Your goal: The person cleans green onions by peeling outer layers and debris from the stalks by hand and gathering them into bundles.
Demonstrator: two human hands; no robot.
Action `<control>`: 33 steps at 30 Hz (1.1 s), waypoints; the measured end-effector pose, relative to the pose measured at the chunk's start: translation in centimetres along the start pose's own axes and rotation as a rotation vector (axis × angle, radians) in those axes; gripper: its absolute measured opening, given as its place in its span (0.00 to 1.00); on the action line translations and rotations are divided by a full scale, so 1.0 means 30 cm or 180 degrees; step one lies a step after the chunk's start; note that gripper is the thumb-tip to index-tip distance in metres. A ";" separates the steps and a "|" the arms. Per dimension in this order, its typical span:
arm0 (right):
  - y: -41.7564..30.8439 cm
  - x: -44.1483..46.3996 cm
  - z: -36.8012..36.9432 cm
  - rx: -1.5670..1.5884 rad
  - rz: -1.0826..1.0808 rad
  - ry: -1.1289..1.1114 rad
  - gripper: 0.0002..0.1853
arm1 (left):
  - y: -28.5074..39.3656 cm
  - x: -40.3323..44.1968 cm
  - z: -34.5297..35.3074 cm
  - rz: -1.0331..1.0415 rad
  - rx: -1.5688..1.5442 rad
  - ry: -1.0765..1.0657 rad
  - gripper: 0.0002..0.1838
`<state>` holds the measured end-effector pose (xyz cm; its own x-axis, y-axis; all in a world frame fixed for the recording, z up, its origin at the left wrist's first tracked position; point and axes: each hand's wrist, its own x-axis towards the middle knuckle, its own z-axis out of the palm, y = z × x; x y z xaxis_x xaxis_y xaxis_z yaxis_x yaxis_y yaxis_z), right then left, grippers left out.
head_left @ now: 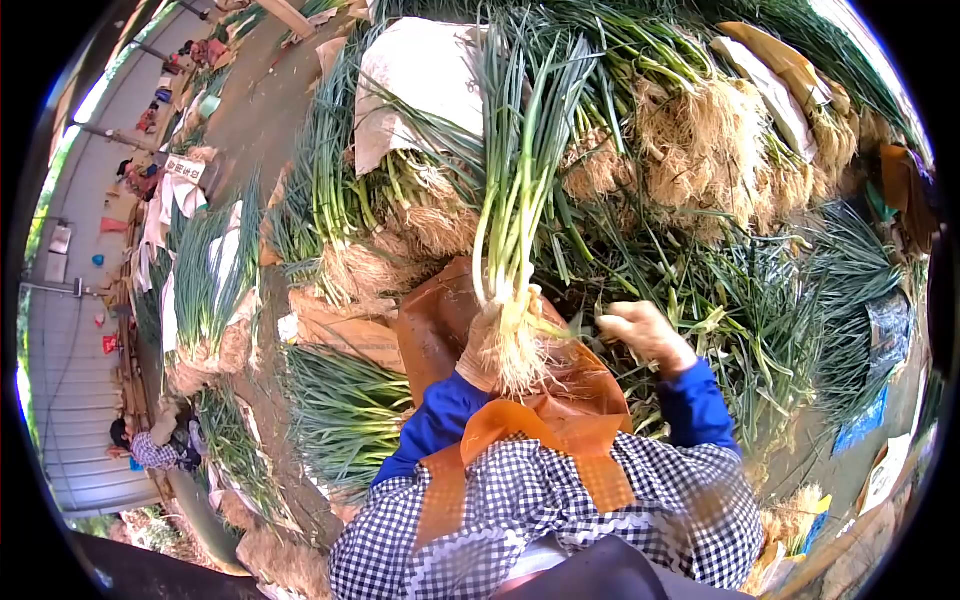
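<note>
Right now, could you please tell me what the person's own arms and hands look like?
Plain blue sleeves cover the forearms, with black-and-white checked fabric on the upper arms. The left hand and right hand show beyond the sleeves; no sleeve markings are distinguishable.

The brown floor [262, 95] carries bundles of green stalks [345, 412] and a heap of loose leaves [745, 310]. A blue sheet [862, 424] apparently lies there too.

Place: farm-produce work shed | heaped rooted green onions [705, 140] | ribbed wall [85, 400] | other people [158, 453]
</note>
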<state>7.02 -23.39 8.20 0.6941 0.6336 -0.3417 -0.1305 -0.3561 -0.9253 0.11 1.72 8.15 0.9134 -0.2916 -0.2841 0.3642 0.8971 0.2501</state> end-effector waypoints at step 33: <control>0.038 0.192 0.078 -0.1113 -0.1921 0.1712 0.19 | 0.024 0.166 -0.008 0.0058 0.0541 -0.0057 0.32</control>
<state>9.22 -18.54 4.78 0.8255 0.4036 0.3945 0.5292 -0.3106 -0.7896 4.89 1.00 6.68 0.9226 -0.2832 -0.2619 0.3718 0.8336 0.4084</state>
